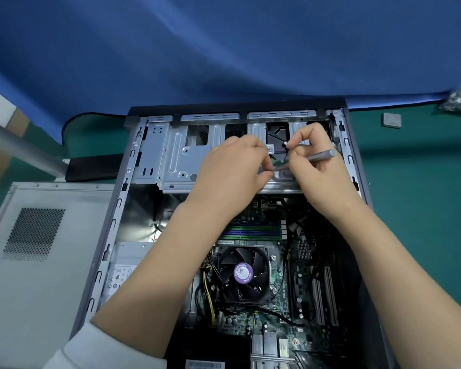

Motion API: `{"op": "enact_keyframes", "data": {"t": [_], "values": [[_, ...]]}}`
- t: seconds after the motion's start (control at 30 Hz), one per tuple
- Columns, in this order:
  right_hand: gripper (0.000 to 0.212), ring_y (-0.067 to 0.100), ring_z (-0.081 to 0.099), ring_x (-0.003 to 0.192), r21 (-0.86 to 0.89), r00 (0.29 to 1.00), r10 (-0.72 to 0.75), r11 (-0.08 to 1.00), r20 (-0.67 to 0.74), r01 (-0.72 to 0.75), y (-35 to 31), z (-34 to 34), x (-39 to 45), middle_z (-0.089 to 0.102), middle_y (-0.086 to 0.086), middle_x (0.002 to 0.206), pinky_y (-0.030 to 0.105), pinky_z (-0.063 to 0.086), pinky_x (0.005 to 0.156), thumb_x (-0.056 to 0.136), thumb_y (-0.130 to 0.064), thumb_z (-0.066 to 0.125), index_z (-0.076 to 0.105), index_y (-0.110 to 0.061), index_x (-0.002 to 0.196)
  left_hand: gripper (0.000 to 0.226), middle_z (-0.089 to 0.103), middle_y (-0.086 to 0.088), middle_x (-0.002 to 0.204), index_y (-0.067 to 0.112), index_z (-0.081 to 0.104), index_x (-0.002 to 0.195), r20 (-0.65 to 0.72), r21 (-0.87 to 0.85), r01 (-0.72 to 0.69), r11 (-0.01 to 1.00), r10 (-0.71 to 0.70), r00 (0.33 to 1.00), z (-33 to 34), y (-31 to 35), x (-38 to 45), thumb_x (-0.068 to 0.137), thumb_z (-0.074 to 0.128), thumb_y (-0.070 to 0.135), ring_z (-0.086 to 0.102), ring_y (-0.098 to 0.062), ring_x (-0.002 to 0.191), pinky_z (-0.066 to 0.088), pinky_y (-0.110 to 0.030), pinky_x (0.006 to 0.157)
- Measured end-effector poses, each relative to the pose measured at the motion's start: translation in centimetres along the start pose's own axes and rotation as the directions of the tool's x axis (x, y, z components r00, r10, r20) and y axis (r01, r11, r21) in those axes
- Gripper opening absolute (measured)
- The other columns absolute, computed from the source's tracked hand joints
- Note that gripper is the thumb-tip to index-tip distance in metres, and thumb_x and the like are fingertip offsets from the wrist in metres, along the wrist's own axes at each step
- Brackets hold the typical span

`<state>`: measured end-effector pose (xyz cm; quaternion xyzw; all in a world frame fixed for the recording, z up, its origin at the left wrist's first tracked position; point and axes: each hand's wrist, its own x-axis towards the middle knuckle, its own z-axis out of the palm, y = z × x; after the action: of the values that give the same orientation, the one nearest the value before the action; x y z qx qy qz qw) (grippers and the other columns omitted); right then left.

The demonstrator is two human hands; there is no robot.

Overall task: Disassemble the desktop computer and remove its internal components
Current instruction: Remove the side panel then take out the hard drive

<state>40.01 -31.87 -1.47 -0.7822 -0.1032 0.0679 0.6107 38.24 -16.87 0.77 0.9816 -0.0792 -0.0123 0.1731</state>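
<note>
The case (240, 235) lies open on its side on the green worktop (410, 209), its side panel (37, 262) already off and set to its left; little else looks done. The right hand (322, 169) grips a screwdriver (309, 158) with curled fingers, tip at the drive cage (186, 155); the left hand (232, 169) pinches near that tip, holding what I cannot tell. The fan (244, 274), RAM (253, 231), board (285, 323) and power supply (123, 272) all remain inside, so most removal is left.

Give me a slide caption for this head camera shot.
Both hands work a grey screwdriver at the drive cage of an open desktop case.
</note>
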Motion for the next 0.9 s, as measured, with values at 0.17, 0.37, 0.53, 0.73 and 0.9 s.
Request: {"op": "enact_keyframes", "data": {"t": [0.17, 0.37, 0.53, 0.73, 0.9], "values": [[0.016, 0.008, 0.027, 0.045, 0.147, 0.995, 0.015, 0.989, -0.098, -0.001, 0.1, -0.2, 0.1, 0.031, -0.014, 0.049, 0.02, 0.027, 0.044, 0.071, -0.02, 0.04, 0.045, -0.034, 0.079, 0.013, 0.057, 0.012, 0.118, 0.024, 0.069, 0.094, 0.024, 0.101, -0.015, 0.995, 0.013, 1.0, -0.6, 0.7, 0.6, 0.09, 0.058, 0.03, 0.048, -0.015, 0.11, 0.04, -0.031, 0.085], [0.018, 0.013, 0.028, 0.048, 0.152, 0.991, 0.023, 0.988, -0.135, -0.002, 0.0, -0.3, 0.1, 0.031, -0.012, 0.049, 0.03, 0.026, 0.049, 0.072, -0.024, 0.04, 0.046, -0.04, 0.075, 0.013, 0.058, 0.013, 0.118, 0.023, 0.071, 0.091, 0.052, 0.131, -0.017, 0.991, 0.01, 0.999, -0.9, 1.0, 1.0, 0.087, 0.059, 0.026, 0.048, -0.014, 0.11, 0.043, -0.03, 0.083], [0.02, 0.012, 0.026, 0.046, 0.163, 0.99, 0.007, 0.986, -0.14, 0.016, 0.2, -0.4, 0.1, 0.031, -0.012, 0.048, 0.027, 0.023, 0.045, 0.074, -0.023, 0.039, 0.047, -0.041, 0.077, 0.006, 0.064, 0.013, 0.111, 0.024, 0.07, 0.079, 0.073, -0.046, 0.027, 0.999, -0.024, 0.997, -1.1, 0.7, 1.1, 0.082, 0.065, 0.025, 0.054, -0.012, 0.104, 0.047, -0.036, 0.086], [0.022, 0.009, 0.029, 0.046, 0.118, 0.99, -0.021, 0.992, -0.136, 0.038, 0.1, -0.5, -0.1, 0.035, -0.012, 0.049, 0.024, 0.026, 0.046, 0.073, -0.022, 0.038, 0.049, -0.04, 0.082, 0.008, 0.073, 0.008, 0.083, 0.024, 0.069, 0.074, 0.033, -0.502, 0.187, 0.844, -0.198, 0.98, -1.6, -0.6, 0.1, 0.079, 0.072, 0.018, 0.068, -0.007, 0.079, 0.055, -0.033, 0.078], [0.022, 0.011, 0.033, 0.049, -0.054, 0.996, -0.033, 0.998, -0.085, 0.028, 0.1, -0.4, -0.4, 0.041, -0.007, 0.054, 0.028, 0.028, 0.05, 0.076, -0.023, 0.038, 0.052, -0.034, 0.088, 0.013, 0.075, 0.002, 0.081, 0.015, 0.063, 0.074, 0.041, -0.811, 0.22, 0.542, -0.323, 0.946, -1.9, -2.5, -1.8, 0.083, 0.069, 0.008, 0.071, -0.019, 0.083, 0.059, -0.03, 0.074]]}}
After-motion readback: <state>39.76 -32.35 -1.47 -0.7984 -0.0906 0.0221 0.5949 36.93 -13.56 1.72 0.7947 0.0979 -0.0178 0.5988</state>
